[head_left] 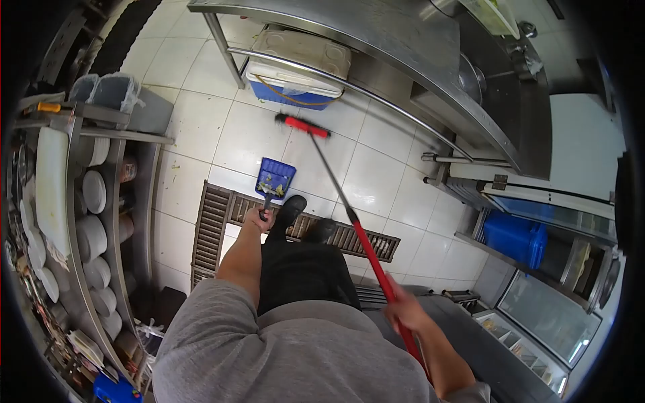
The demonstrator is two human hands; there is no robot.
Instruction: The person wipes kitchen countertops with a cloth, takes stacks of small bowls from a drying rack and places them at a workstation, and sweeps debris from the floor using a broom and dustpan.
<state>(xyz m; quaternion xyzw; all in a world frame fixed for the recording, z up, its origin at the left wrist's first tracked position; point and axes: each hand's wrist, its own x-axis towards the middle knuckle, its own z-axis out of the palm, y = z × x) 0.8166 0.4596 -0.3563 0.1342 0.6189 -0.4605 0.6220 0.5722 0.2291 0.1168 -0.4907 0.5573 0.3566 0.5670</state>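
Observation:
My left hand (259, 218) is closed around the dark handle of a blue dustpan (285, 173). Green and pale food scraps (271, 186) lie in the pan, which is low over or on the white tiles; I cannot tell if it touches them. My right hand (408, 310) grips the red pole of a broom (367, 243). The pole runs up and left to the red broom head (306, 126) with dark bristles, on the floor beyond the dustpan and apart from it. My dark shoe (291, 209) is just beside the pan.
A slatted floor drain (215, 218) runs around my feet. Ahead, a blue and white cooler (295, 70) sits under a steel table (376, 20). Shelves with stacked plates (94, 238) stand at left, and a blue container (514, 240) is at right. Small scraps dot the tiles.

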